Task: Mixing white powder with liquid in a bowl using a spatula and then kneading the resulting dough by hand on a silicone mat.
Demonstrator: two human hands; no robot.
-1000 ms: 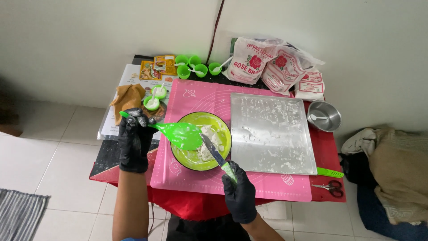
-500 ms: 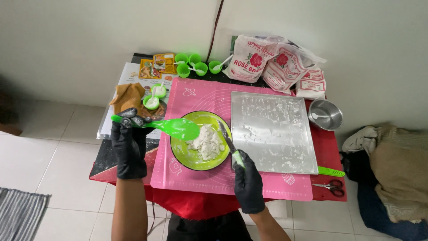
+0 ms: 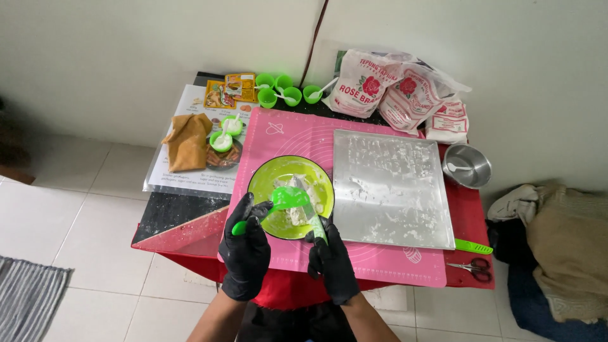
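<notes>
Dough: a pale, lumpy mass (image 3: 296, 204) is seen inside the green bowl (image 3: 261, 180), not yet smooth and not yet lifted out.
Bowl: it is set on the pink mat (image 3: 297, 136), near the mat's front-left part, just beside the metal tray.
Left hand: the black-gloved left hand (image 3: 246, 250) is closed around the handle of a green spoon (image 3: 283, 197), whose blade is held over the dough.
Right hand: the black-gloved right hand (image 3: 330, 261) is clamped on a knife (image 3: 312, 212), its blade laid against the spoon above the bowl.
Done so far: the dough is judged to be mixed into 1 clump; white smears are left on the bowl's wall.
Left to do: residue on the spoon appears to be in the course of being scraped off; the metal tray (image 3: 392, 190) carries only floury traces and no shaped pieces.
Surroundings: 3 flour bags (image 3: 392, 88) are stacked at the back of the surface; small green cups (image 3: 282, 92) are grouped behind the mat; a steel pot (image 3: 467, 166) stands right of the tray; scissors (image 3: 467, 268) lie at the front-right corner.
</notes>
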